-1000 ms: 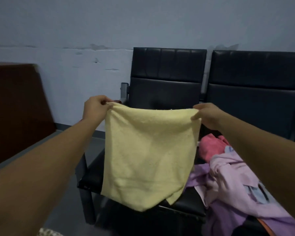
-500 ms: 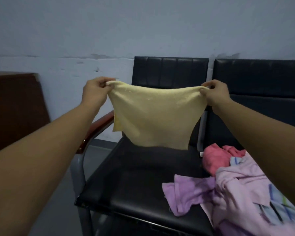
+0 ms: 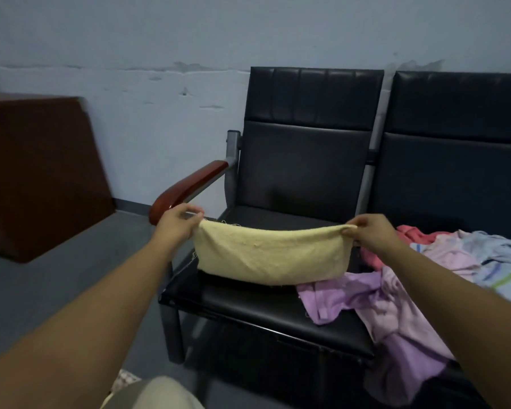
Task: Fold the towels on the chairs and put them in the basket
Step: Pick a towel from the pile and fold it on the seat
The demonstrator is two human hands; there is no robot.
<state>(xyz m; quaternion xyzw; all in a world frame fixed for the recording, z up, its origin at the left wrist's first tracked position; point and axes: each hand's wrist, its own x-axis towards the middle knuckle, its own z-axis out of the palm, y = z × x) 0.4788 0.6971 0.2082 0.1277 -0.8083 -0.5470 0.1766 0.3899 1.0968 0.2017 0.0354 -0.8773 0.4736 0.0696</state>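
Our left hand and right hand each pinch a top corner of the yellow towel, stretched mid-frame with its lower edge seemingly resting on the black chair. If either pinch loosens, we would lose the fold line. Unfolded towels crowd the right; the basket is out of view.

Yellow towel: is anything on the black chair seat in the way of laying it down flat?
Mostly no. The yellow towel, pinched at its top corners by the left hand and right hand, hangs over bare seat. Only the purple towel lies on the seat by its lower right corner and might get caught underneath.
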